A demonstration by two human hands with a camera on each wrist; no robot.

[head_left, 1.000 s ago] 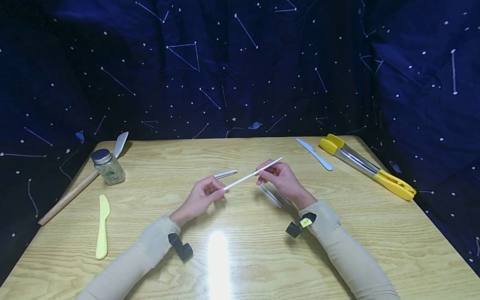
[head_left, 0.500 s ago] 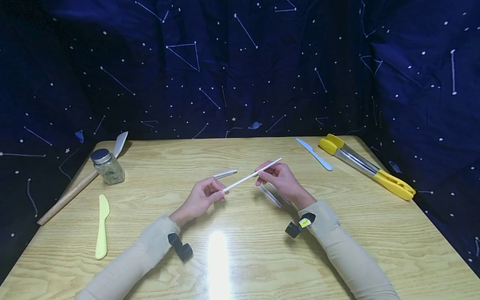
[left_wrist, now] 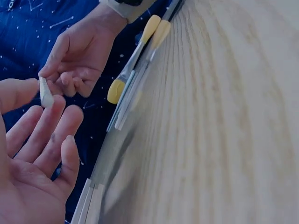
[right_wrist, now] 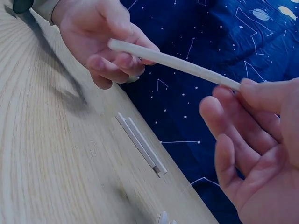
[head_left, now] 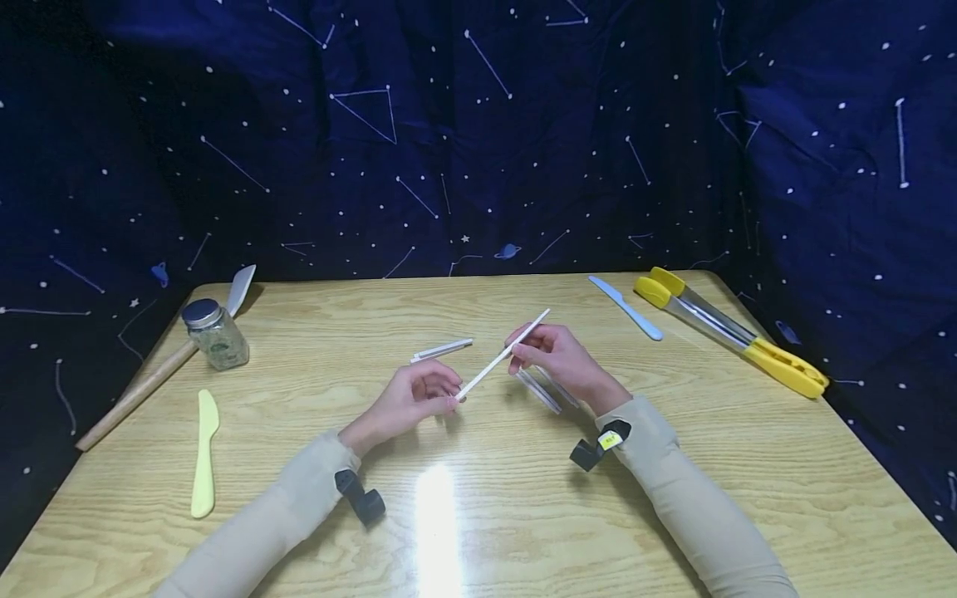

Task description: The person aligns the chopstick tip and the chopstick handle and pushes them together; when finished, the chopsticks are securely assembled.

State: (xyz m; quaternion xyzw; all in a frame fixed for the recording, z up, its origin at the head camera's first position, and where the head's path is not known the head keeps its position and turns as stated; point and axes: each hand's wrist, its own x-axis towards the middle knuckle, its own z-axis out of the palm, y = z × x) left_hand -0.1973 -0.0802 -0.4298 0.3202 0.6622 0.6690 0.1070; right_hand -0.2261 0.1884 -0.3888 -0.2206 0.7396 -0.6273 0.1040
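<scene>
A thin white stick (head_left: 489,371) slants between the two hands above the table. My right hand (head_left: 557,357) pinches it with the thumb and fingers, as the right wrist view also shows. Its near end lies between the thumb and spread fingers of my left hand (head_left: 414,397), which are loosely extended. In the left wrist view that blunt end (left_wrist: 46,95) is close to the left thumb and a fingertip; whether they touch it is unclear. More white sticks (head_left: 443,350) lie together behind the left hand. Below the right hand other white sticks (head_left: 540,392) are partly covered by it.
At the left are a glass jar (head_left: 220,345) with a dark lid, a wooden-handled spatula (head_left: 142,403) and a yellow knife (head_left: 205,457). A blue knife (head_left: 628,309) and yellow-tipped tongs (head_left: 721,328) lie at the right. A starry curtain (head_left: 478,166) rises behind the table.
My left hand has loosened and its fingers have spread. The held stick has tilted more steeply, its near end moving down and right. The right hand has barely moved.
</scene>
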